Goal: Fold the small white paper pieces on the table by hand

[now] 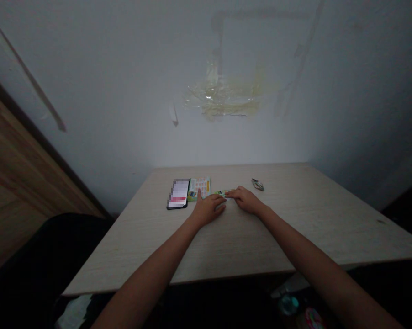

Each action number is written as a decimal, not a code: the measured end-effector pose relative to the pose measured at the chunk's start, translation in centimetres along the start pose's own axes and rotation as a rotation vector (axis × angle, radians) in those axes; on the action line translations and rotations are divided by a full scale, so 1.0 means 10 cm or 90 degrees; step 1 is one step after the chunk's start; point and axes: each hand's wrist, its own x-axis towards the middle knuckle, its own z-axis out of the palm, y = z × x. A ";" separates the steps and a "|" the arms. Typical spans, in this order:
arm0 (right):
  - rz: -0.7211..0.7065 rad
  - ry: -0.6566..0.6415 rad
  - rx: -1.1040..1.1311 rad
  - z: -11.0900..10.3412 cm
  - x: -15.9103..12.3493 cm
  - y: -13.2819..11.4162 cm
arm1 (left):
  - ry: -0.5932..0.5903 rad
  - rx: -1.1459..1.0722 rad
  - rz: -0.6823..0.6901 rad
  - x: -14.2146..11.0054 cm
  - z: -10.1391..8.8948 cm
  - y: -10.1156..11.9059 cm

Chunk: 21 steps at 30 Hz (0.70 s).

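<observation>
A small green-and-white printed paper (222, 193) lies flat on the table between my hands. My left hand (209, 210) rests at its near left side, fingers stretched out and thumb spread upward, the fingertips touching the paper. At the paper's right end, my right hand (246, 199) has its fingers bunched together on it; the thumb is hidden. Just beyond my left thumb lies a printed sheet (201, 185) with rows of small pictures and a green lower edge. The paper is partly covered by my fingers, so its folds cannot be made out.
A phone (179, 193) with a lit, blurred screen lies left of the sheet. Toward the back right sits a small folded paper piece (257, 184). The pale wooden table (288, 183) meets a wall (124, 91) bearing old tape (226, 100). Dim items lie below the front edge.
</observation>
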 end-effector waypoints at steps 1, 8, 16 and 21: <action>0.000 0.000 0.004 0.01 0.00 0.01 | -0.004 0.001 -0.002 0.00 0.00 0.00; -0.002 -0.005 0.025 0.05 0.01 0.10 | -0.019 0.020 0.005 0.00 0.00 0.00; -0.015 0.005 0.020 0.03 0.01 0.09 | -0.001 0.059 0.040 0.01 0.00 0.02; -0.013 0.010 0.022 0.02 0.01 0.07 | 0.001 0.043 0.021 0.01 0.02 0.00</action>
